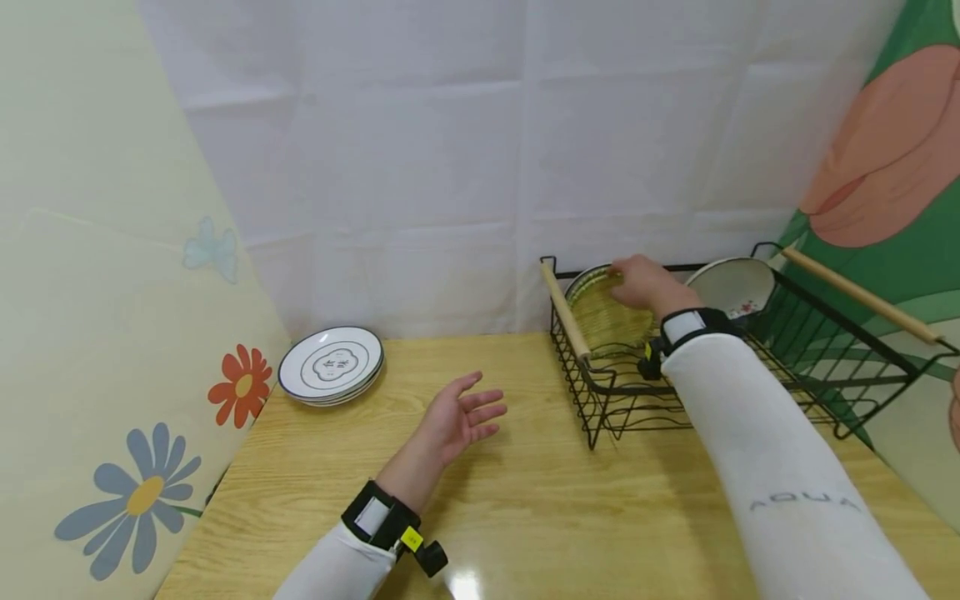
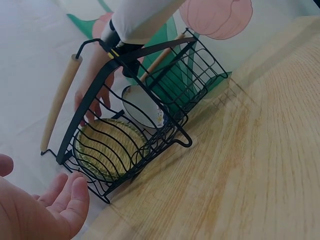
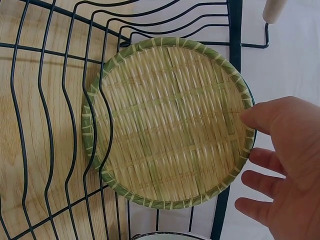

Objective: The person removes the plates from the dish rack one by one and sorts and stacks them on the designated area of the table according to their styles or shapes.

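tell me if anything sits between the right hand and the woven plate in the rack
Nothing visible does. The right hand is already at the rim of the woven plate, thumb against its edge, inside the wire rack. The white bowl stands behind it, off to the side.

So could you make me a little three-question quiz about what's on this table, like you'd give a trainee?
1. True or false: the woven bamboo plate stands on edge inside the black wire rack.
2. Which hand is at the bamboo plate? A) left hand B) right hand C) both
3. Fill in: the stack of white plates sits on the wooden table, to the ____ of the rack in the head view.

Key
1. True. It leans upright in the rack's slots, with a white bowl further along.
2. B. The thumb touches its rim; the left hand hovers open over the table.
3. Left.
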Demonstrator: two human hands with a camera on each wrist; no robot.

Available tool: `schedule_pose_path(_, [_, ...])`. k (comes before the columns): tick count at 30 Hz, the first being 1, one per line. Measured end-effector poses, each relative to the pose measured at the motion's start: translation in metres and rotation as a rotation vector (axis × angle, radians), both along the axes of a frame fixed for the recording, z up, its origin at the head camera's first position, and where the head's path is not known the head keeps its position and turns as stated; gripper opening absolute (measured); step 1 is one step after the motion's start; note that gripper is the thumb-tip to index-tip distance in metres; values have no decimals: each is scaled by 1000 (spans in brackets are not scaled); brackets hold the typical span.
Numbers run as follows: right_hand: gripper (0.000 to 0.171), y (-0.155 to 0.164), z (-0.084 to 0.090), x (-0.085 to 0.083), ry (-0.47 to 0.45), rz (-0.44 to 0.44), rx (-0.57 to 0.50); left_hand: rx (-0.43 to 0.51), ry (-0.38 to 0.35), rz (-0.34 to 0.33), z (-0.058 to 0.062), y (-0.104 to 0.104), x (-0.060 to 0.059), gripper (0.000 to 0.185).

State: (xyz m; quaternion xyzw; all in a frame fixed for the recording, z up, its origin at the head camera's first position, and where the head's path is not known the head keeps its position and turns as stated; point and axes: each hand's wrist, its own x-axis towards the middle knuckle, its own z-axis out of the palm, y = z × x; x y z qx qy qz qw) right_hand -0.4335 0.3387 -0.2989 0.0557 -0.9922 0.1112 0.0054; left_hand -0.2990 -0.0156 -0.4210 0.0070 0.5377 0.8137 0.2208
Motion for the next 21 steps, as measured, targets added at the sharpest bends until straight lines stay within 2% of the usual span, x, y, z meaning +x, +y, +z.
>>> schedule_pose_path(8, [45, -2, 3, 1, 32, 41, -11, -2, 2, -3, -2, 0, -3, 58])
schedule_pose_path(15, [45, -3, 2, 1, -13, -10, -40, -1, -22, -1, -3, 1, -3, 57])
schedule_pose_path(21, [48, -1, 3, 2, 0, -15, -24, -12, -22, 4, -1, 0, -2, 56])
